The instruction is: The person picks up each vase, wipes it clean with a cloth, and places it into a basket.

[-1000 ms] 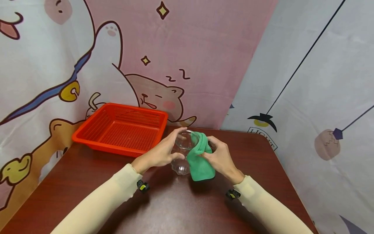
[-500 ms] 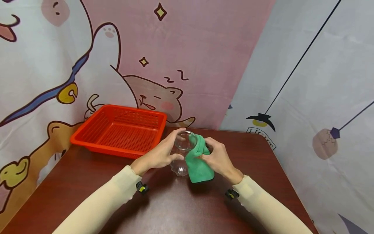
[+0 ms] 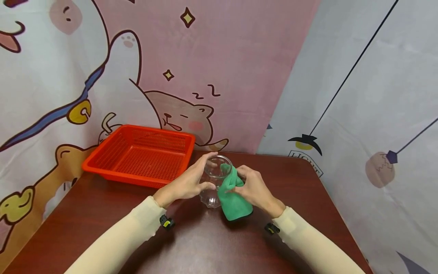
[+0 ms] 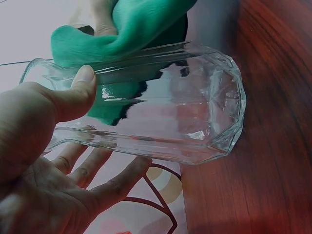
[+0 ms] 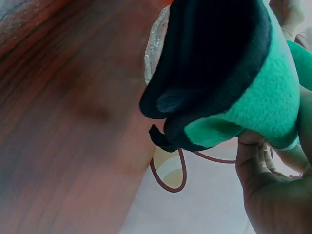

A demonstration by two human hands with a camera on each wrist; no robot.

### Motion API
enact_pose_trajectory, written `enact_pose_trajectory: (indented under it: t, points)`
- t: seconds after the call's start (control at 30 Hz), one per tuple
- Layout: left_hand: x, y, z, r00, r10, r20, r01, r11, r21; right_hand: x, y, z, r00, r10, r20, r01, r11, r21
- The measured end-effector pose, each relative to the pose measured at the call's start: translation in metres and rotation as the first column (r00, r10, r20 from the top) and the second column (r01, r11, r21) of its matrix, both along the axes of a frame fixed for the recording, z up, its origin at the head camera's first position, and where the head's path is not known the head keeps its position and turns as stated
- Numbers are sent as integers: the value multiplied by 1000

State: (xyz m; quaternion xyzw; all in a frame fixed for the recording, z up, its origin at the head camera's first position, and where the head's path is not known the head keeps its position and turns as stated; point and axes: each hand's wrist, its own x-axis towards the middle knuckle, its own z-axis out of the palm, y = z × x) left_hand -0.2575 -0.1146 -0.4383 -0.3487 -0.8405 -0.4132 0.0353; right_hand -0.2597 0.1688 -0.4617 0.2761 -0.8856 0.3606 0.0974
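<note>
A clear, faceted glass vase [image 3: 209,197] stands a little tilted between both hands in the head view. My left hand [image 3: 186,184] grips it near the mouth, with the thumb [image 4: 85,87] on one side and spread fingers on the other. On the vase's right side, my right hand [image 3: 254,190] pinches a bunched green cloth [image 3: 236,205] against the glass. Its lower end hangs down in a loose flap. Seen from the right wrist, the cloth [image 5: 258,102] has a black edge and underside and hides most of the vase. Green shows through the glass in the left wrist view.
An empty red plastic basket [image 3: 130,177] sits at the back left of the dark reddish-brown table [image 3: 212,247]. Cartoon-printed curtains [image 3: 246,76] close off the back and both sides. Small black devices [image 3: 167,221] are strapped at both wrists.
My right hand and the cloth have slid slightly down from the vase's rim, baring more of it. The cloth's lower flap has swung right. My left hand keeps its grip on the vase.
</note>
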Motion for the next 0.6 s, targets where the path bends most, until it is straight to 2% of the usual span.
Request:
enact_pose_trajectory:
  t: [0.23,0.4,0.6]
  points:
    - [0,0,-1,1000,0,17,-1,1000,10,1,-1,-5,997,-4,71,0,998,57]
    - [0,0,-1,1000,-7,14,7,1000,17,0,-1,-12,998,-1,69,-8,991,134]
    - [0,0,-1,1000,-11,-2,11,1000,10,-2,2,-20,998,21,58,-31,983,180]
